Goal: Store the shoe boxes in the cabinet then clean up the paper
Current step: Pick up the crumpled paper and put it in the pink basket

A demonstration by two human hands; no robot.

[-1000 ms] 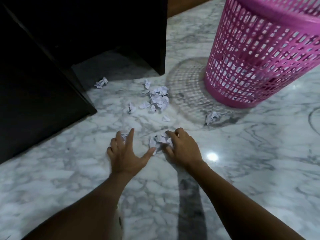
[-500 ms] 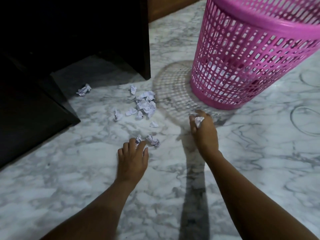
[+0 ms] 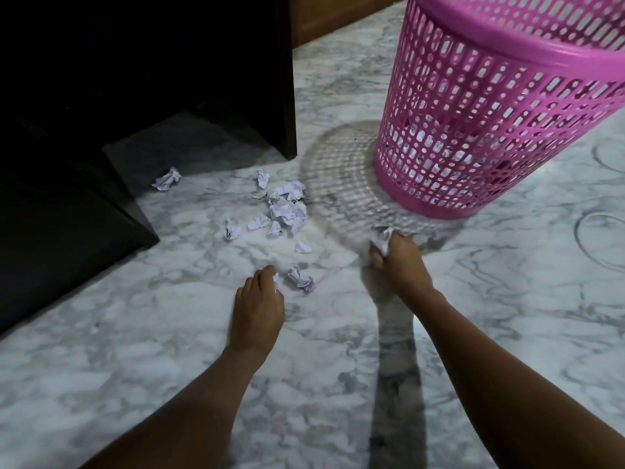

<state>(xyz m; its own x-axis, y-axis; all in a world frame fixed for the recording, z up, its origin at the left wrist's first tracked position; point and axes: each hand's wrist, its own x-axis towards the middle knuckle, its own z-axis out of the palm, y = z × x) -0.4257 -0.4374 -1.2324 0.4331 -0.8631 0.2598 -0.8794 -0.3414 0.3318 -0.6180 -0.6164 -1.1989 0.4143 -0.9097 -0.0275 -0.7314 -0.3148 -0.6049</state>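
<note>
Crumpled white paper scraps lie scattered on the marble floor. The main pile sits left of a pink mesh basket. One scrap lies near the dark cabinet. My right hand is closed around a wad of paper just in front of the basket's base. My left hand rests low on the floor, fingers curled with a bit of paper at their tips, next to a small crumpled piece. No shoe boxes are in view.
The dark cabinet's open door juts out at the left, close to the scraps. A wooden surface shows at the far back. Marble floor spreads to the right and toward me.
My right hand moved from the near pile toward the basket's base, carrying a wad of paper. My left hand closed its spread fingers beside the scraps left there.
</note>
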